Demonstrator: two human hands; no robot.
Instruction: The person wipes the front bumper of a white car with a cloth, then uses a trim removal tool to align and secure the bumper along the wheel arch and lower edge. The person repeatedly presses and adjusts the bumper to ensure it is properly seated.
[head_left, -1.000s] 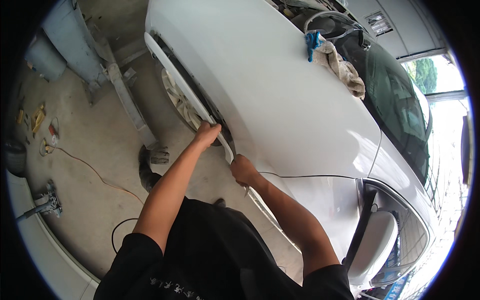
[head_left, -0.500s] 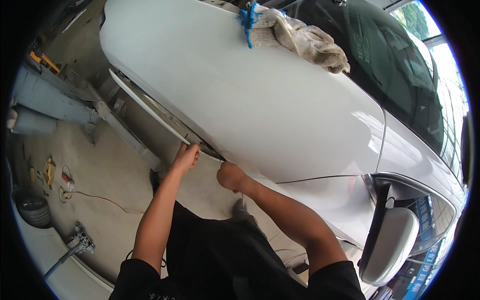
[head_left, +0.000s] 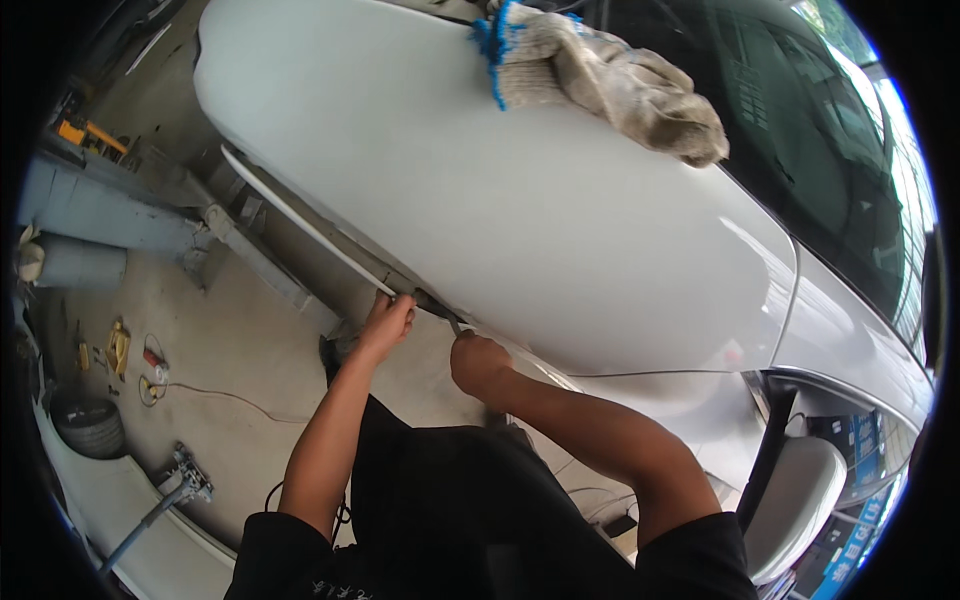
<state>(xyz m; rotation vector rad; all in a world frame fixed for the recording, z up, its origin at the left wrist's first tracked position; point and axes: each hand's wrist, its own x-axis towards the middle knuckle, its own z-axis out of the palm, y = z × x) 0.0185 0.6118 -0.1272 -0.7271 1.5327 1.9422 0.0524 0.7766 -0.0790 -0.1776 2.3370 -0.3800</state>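
My left hand (head_left: 388, 325) is closed around the end of a long, curved white body panel (head_left: 300, 228), which stands off from the fender (head_left: 430, 170) of a white car with a dark gap between. Just to the right, my right hand (head_left: 480, 362) is in a fist. From its top a slim grey metal tool (head_left: 455, 325) reaches into the gap at the fender's lower edge; its handle is hidden in the fist, so its kind does not show. A dirty knitted work glove (head_left: 620, 85) with a blue cuff lies on the car's upper bodywork.
The car's side mirror (head_left: 800, 500) juts out by my right arm. Floor at left holds a tyre (head_left: 88, 425), a red tool (head_left: 155, 362) with a cord, and a yellow object (head_left: 118, 348). A grey lift arm (head_left: 265, 265) runs beyond the loose panel; a blue-handled jack (head_left: 185, 480) stands lower left.
The whole view has shifted a little, moving the car and hands slightly rightward and down. More of the grey tool shows above my right fist. Both hands keep their grip.
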